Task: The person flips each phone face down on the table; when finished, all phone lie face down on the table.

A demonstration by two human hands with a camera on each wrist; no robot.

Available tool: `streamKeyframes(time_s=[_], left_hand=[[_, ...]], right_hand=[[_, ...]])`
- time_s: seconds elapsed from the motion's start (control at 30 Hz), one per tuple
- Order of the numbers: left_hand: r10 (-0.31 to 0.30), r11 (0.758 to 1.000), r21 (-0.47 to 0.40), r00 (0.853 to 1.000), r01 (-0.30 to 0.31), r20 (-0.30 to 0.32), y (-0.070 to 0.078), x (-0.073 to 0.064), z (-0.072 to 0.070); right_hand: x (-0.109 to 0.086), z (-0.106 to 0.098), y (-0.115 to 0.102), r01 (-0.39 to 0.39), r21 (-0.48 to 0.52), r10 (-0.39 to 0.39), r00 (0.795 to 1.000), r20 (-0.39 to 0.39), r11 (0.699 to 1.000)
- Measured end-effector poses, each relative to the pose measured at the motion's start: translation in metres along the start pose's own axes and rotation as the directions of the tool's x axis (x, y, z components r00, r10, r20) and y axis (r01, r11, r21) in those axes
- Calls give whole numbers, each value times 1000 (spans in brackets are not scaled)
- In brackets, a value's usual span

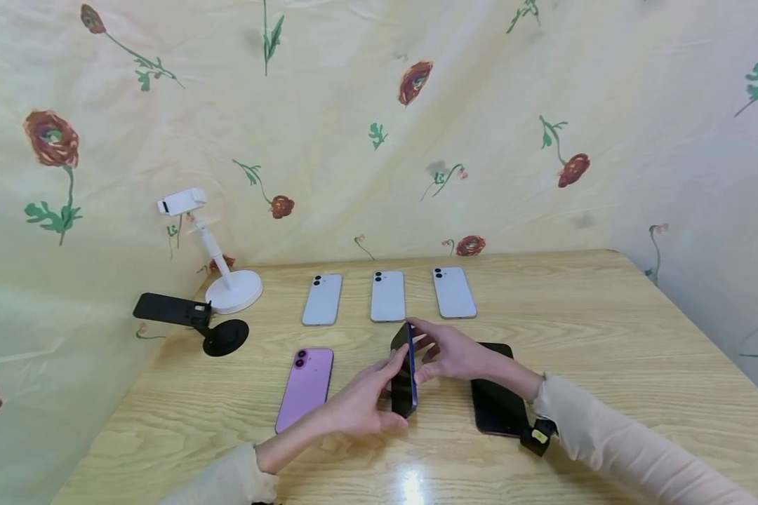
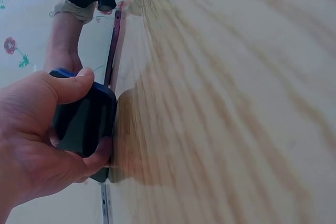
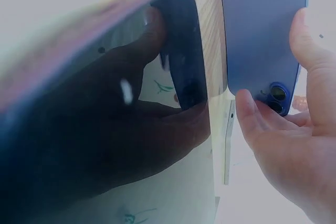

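Observation:
A blue phone (image 1: pixel 401 386) stands tilted on its long side over the middle of the table, its dark screen facing left. My left hand (image 1: pixel 365 398) grips it from the screen side, with the thumb and fingers on opposite edges in the left wrist view. From the other side my right hand (image 1: pixel 450 351) holds its far end. The right wrist view shows the phone's blue back (image 3: pixel 265 30) and two lenses, with right fingertips at the camera end and along an edge. Left of the hands lies a pink-purple phone (image 1: pixel 307 386), back up.
Under my right forearm lies a phone with a black screen (image 1: pixel 499 403). Three white phones (image 1: pixel 322 300) (image 1: pixel 388 296) (image 1: pixel 454 292) form a row at the back. A white phone stand (image 1: pixel 234 292) and a black one (image 1: pixel 225 337) occupy the left edge. Flowered cloth (image 1: pixel 328 140) hangs behind.

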State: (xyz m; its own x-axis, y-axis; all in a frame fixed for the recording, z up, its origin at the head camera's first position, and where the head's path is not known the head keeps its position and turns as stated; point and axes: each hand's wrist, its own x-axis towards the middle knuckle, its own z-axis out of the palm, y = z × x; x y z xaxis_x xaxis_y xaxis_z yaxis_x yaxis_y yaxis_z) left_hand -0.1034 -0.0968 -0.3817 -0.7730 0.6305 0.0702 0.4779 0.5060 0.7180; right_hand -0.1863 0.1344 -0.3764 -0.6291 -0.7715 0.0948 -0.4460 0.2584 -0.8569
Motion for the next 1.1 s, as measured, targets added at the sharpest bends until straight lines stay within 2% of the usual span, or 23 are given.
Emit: streamKeyframes(time_s=[0.43, 0.83, 1.1], left_hand=[[23, 998, -50, 1000, -24, -14, -4, 1, 0], [45, 998, -44, 999, -45, -4, -6, 0, -1], [30, 999, -34, 1000, -31, -6, -7, 0, 0]], right_hand=[[4, 5, 1, 5, -9, -5, 1000, -8, 1000], [7, 11, 0, 11, -3, -11, 999, -34, 1000], [7, 12, -2, -13, 14, 13, 999, -34, 1000]])
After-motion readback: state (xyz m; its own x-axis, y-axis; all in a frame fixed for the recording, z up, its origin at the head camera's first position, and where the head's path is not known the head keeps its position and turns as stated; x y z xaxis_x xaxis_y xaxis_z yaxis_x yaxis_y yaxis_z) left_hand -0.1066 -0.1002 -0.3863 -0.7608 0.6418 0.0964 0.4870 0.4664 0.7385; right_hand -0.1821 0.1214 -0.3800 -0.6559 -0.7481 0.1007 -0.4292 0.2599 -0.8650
